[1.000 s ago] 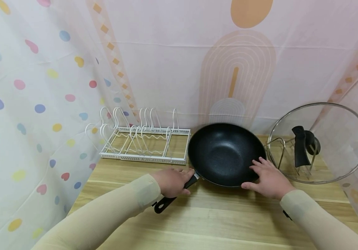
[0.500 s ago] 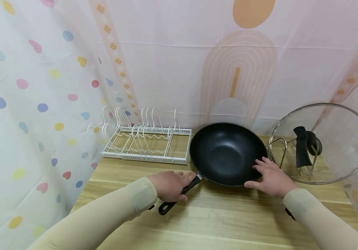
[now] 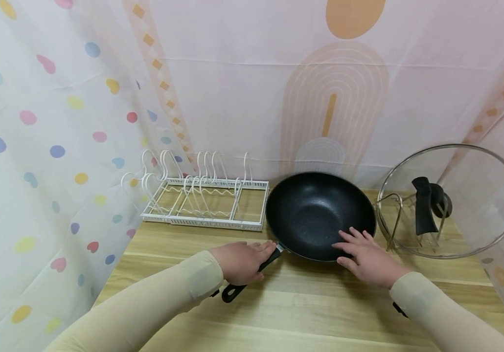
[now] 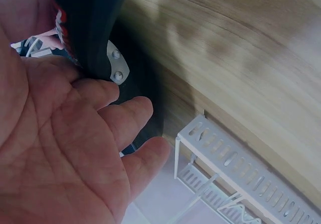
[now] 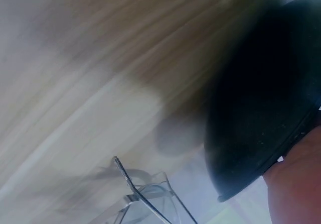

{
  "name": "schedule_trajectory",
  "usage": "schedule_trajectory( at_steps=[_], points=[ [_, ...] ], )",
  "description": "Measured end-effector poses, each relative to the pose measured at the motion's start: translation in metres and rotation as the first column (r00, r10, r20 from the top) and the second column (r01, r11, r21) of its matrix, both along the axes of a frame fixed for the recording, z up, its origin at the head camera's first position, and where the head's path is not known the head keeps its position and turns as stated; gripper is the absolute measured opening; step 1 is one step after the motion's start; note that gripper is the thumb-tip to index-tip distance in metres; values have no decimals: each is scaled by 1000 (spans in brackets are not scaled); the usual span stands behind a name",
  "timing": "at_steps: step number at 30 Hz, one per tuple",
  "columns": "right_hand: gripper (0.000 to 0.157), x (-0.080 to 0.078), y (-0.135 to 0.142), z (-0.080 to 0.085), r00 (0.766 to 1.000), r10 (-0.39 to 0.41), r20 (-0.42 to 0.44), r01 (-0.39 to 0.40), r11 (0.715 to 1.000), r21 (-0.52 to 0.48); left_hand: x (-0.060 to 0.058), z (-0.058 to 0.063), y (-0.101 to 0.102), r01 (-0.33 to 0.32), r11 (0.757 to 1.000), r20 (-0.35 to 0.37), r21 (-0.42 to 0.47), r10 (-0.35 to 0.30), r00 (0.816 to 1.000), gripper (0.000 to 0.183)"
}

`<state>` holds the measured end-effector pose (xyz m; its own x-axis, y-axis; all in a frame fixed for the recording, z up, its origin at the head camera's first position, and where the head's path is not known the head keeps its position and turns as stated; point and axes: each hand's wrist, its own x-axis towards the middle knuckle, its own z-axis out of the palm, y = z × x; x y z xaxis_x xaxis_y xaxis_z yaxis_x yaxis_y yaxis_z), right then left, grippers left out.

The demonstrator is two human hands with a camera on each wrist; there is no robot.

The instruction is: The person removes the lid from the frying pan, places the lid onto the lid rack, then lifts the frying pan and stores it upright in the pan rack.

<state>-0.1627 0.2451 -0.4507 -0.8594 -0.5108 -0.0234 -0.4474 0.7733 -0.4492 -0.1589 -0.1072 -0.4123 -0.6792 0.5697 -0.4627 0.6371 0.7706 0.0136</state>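
Note:
A black wok (image 3: 313,210) sits on the wooden table, its black handle (image 3: 233,292) angled toward the front left. My left hand (image 3: 240,262) lies over that handle, fingers extended. In the left wrist view the handle (image 4: 93,28) runs between the thumb and the loosely bent fingers (image 4: 133,118), beside a riveted metal bracket (image 4: 118,63). Over the wok's near right rim, my right hand (image 3: 368,256) is spread with its fingers reaching above the inside. Only part of that hand (image 5: 296,179) shows in the right wrist view, beside the wok's dark outer wall (image 5: 261,103).
Left of the wok stands a white wire rack (image 3: 214,224) with upright hooped dividers. To its right, a glass lid (image 3: 490,195) with a black handle (image 3: 423,210) leans in a metal wire stand (image 3: 396,215). A patterned curtain (image 3: 234,112) hangs behind the table.
My right hand has shifted left, its fingers now farther over the wok's inside. The left hand stays on the handle, slightly lower along it than a second ago. Wok, rack and lid keep their places.

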Motion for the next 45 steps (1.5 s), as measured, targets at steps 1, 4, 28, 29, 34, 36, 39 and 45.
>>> schedule_trajectory(
  at_steps=[1,4,28,29,34,36,39,45],
  points=[
    [42,0,0,0,1000,4,-1,-4,1000,2,0,0,0,2,1000,1,2,-2,1000,81],
    [41,0,1,-1,1000,4,-14,-4,1000,12,1,0,2,7,1000,-1,3,-7,1000,80],
    [44,-5,-13,3,997,47,58,-49,998,32,5,1,14,-23,999,11,22,23,1000,83],
    [43,-4,-16,1,997,54,46,-55,998,29,5,1,13,-20,1000,7,23,20,1000,83],
    [33,-3,-24,-3,997,78,-14,-78,997,13,4,2,11,-5,1000,1,27,5,1000,84],
    [31,-2,-25,-4,996,81,-25,-81,997,9,4,2,12,-9,1000,8,29,9,1000,84],
    [30,-1,-25,-3,996,79,-30,-79,997,4,5,1,12,-14,1000,8,26,14,1000,84],
    [30,-1,-22,0,998,68,-20,-68,998,1,7,0,15,-15,999,13,38,15,1000,86]
  ],
)
